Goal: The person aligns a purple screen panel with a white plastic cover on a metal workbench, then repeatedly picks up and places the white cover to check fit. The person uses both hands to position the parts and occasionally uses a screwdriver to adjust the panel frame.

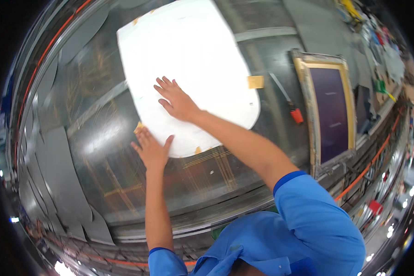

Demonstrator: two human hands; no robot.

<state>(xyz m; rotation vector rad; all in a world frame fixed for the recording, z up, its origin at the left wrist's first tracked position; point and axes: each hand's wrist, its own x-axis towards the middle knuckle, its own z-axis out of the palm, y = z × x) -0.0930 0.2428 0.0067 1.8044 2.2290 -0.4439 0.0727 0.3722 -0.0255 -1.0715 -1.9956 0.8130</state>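
Sheet [193, 60], smooth, rounded; right hand [178, 102] atop; left hand [152, 151] at edge; fingers, thumbs apart

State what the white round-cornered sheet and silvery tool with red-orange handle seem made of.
White round-cornered sheet: perhaps matte paper or thin plastic; evenly white, no clear glare. Silvery tool shaft: probably bare metal, by its grey tone. Red-orange handle: likely smooth plastic, by its bright colour.
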